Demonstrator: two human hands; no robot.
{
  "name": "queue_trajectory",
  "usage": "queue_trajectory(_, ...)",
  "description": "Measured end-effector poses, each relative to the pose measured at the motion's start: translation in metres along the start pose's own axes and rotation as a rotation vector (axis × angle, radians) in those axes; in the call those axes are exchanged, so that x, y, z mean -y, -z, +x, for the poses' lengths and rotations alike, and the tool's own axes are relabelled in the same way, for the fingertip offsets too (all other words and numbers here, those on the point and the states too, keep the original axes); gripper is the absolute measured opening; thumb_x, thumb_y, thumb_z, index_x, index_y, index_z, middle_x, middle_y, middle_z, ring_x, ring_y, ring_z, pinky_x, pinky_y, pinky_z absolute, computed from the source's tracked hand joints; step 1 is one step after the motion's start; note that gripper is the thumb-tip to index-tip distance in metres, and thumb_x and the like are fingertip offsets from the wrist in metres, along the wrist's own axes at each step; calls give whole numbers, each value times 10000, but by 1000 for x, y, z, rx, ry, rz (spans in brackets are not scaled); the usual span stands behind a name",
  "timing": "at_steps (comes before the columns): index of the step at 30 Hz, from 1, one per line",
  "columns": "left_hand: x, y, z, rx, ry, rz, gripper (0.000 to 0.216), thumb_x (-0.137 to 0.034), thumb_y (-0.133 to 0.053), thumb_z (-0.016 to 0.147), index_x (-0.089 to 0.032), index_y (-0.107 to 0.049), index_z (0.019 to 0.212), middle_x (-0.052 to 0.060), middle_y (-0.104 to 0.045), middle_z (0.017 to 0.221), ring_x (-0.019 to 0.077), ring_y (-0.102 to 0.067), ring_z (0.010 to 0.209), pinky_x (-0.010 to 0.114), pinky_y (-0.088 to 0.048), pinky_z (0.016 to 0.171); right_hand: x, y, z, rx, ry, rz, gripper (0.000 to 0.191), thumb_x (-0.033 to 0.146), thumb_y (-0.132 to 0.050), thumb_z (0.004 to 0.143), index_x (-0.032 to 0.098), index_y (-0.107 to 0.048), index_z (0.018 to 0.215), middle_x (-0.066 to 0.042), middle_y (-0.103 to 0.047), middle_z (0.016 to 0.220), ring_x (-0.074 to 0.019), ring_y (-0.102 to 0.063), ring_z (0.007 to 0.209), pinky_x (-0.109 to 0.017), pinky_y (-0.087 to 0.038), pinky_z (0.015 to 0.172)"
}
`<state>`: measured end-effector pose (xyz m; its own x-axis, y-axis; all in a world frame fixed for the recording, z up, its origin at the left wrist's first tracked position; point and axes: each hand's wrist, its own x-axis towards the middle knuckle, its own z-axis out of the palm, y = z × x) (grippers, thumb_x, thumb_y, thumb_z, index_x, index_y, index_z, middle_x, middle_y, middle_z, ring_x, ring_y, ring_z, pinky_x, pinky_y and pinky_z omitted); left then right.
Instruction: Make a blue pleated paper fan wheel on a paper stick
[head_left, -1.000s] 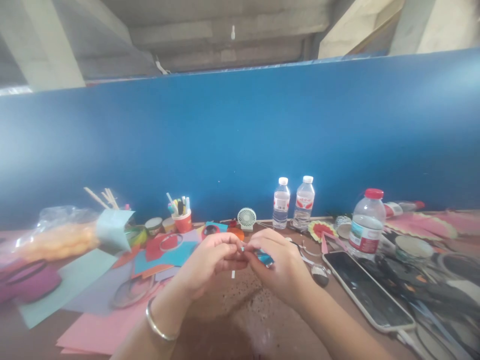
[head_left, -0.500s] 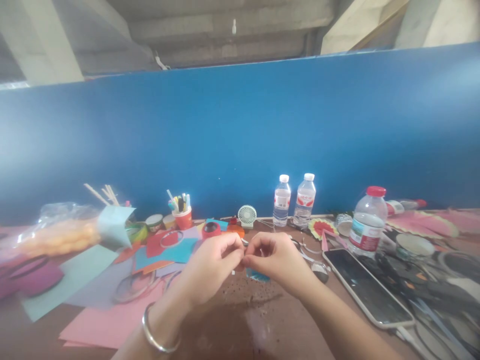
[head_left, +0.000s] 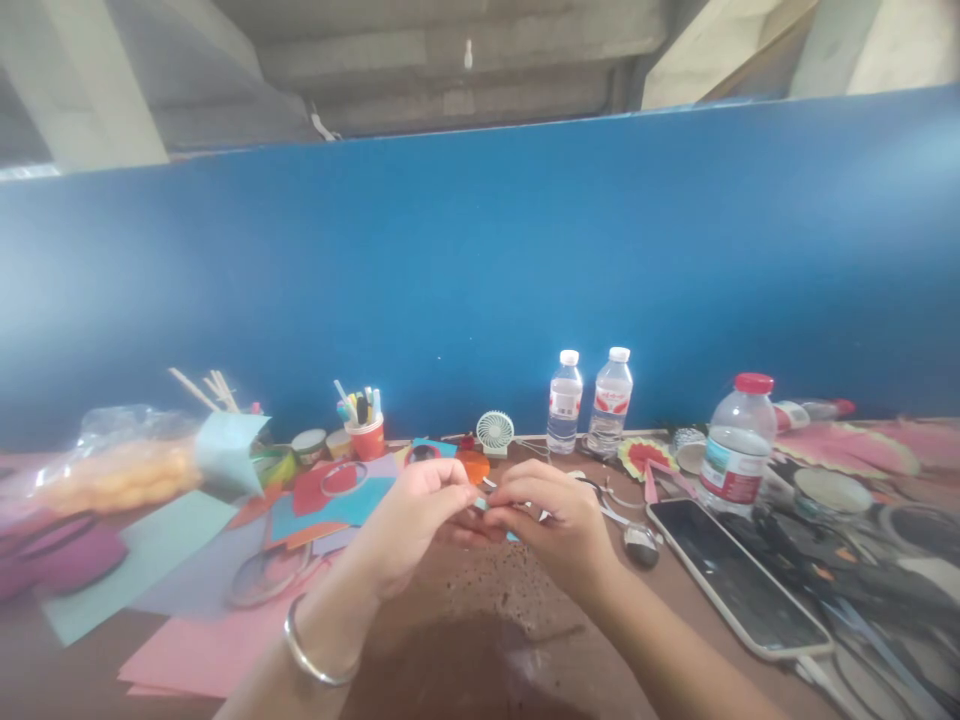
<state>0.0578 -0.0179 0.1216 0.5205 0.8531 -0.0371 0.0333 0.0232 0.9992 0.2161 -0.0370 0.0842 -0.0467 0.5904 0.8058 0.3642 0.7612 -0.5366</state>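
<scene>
1. Change: half a second ago the fingertips were bunching tightly and hiding whatever lay between them; now they are easing slightly apart and a small pale piece (head_left: 481,503) is showing, which, as a judgement, is leaving the fine fingertip work easier to follow
2. Change: a blue piece (head_left: 512,537) that was showing broadly under the right hand is now showing only as a sliver beneath it; whether the two pieces are joining cannot be told
3. Left hand (head_left: 416,510): reaching in from 8 o'clock, its thumb and forefinger pinching together at the small pale piece, its other fingers curling loosely below; a silver bangle (head_left: 300,650) is circling the wrist
4. Right hand (head_left: 559,520): reaching in from 4 o'clock, its thumb and forefinger closing on the near side of the same piece, its remaining fingers bending inward; what its palm is covering cannot be told
5. Small pale piece: sitting at the clock's centre, between both sets of fingertips, above the table (head_left: 427,650)
6. Surroundings: a white fan (head_left: 495,432) is standing at 12 o'clock, a pen cup (head_left: 365,440) at 10; turquoise paper (head_left: 360,503) is lying at 9, a phone (head_left: 739,575) between 3 and 4, dark specks (head_left: 495,590) at 6
</scene>
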Motion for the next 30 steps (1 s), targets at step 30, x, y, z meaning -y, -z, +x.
queue_trajectory(30,-7,6,-4,-68,-68,104,206,-302,-514,808,-177,-415,678,10,-631,699,182,-658,765,329,-523,718,3,10,9,163,-626,257,151,272,-703,604,171,-652,704,-16,-643,686,-125,-532,583,-255,-412,527)
